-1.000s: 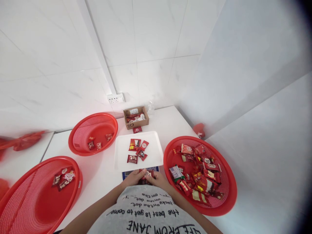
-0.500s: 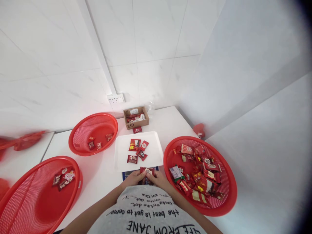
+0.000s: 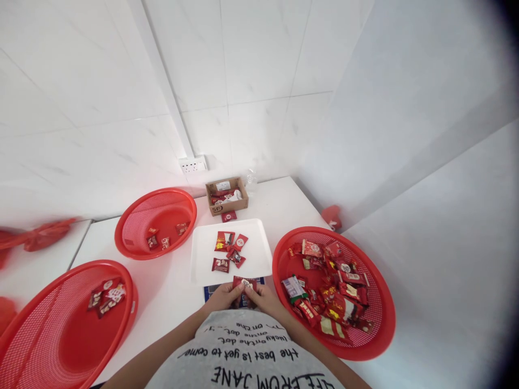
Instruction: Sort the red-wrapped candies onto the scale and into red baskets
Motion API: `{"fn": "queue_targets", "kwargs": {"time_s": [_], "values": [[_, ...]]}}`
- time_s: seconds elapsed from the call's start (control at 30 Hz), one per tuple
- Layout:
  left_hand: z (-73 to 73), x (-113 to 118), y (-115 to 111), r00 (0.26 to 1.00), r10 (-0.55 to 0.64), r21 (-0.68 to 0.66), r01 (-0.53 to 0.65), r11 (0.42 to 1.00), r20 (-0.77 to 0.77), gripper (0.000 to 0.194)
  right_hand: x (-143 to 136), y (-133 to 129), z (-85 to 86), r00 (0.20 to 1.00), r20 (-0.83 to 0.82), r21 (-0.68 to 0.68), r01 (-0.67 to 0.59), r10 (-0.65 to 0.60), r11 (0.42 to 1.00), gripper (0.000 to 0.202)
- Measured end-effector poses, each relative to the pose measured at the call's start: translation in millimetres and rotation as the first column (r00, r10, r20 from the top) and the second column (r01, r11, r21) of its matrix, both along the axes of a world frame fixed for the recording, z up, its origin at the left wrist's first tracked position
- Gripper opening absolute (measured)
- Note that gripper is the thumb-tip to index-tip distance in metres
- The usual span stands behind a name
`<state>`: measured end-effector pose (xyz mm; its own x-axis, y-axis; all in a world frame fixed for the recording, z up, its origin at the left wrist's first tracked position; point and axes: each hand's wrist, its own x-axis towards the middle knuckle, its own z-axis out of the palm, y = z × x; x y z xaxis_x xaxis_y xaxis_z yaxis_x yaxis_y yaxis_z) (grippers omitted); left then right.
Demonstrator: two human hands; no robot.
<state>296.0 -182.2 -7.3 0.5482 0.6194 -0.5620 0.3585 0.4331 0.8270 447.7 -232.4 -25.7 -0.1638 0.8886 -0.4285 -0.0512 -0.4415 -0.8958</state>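
Note:
Between them, my left hand [image 3: 224, 297] and my right hand [image 3: 263, 298] grip a small dark-red candy packet [image 3: 244, 282], both thumbs pressed on its front. The hands are close to my body, over a blue printed item [image 3: 208, 292] that they partly cover. Just beyond them lies a white tray [image 3: 203, 237] with several red candy packets [image 3: 229, 253] spread on it. To the right of my right hand stands a red mesh basket [image 3: 383, 302], holding a heap of mixed red, gold and green-white packets [image 3: 332, 292].
Two more red baskets stand at left, a near one [image 3: 77, 335] and a far one [image 3: 133, 216], each with a few packets. Behind the tray are an open cardboard box [image 3: 227, 206] of packets, a single packet [image 3: 228, 216] and a clear plastic object [image 3: 251, 178] by the wall.
Both hands stay on the candy packet, with hardly any movement. The view shifts very slightly; the tray and baskets look the same.

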Motion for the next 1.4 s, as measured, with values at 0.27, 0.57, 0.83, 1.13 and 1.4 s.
{"fn": "queue_targets", "kwargs": {"time_s": [0.27,0.57,0.83,1.13,1.4], "values": [[-9.7,-4,0,0.996,0.090,-0.058,-0.089,0.994,0.013,0.058,0,0,-9.6,0.996,-0.079,-0.080,0.039,-0.045,0.996,0.065],[-10.5,-8,-2,0.990,0.122,-0.096,-0.115,0.989,0.074,0.053,-2,0,-11.0,0.998,-0.057,-0.056,0.031,-0.035,0.998,0.064],[-9.9,-8,-1,0.996,0.081,-0.050,-0.080,0.996,0.029,0.055,-1,-1,-14.0,0.999,-0.036,-0.036,0.025,-0.026,0.999,0.061],[-7.8,-5,0,0.998,0.064,0.019,-0.064,0.998,-0.005,0.057,-1,-2,-12.3,0.997,-0.055,-0.085,0.051,-0.056,0.995,0.061],[-13.6,-5,0,0.996,0.093,-0.015,-0.093,0.996,-0.016,0.057,1,-2,-13.2,0.998,-0.037,-0.076,0.055,-0.058,0.996,0.058]]}}
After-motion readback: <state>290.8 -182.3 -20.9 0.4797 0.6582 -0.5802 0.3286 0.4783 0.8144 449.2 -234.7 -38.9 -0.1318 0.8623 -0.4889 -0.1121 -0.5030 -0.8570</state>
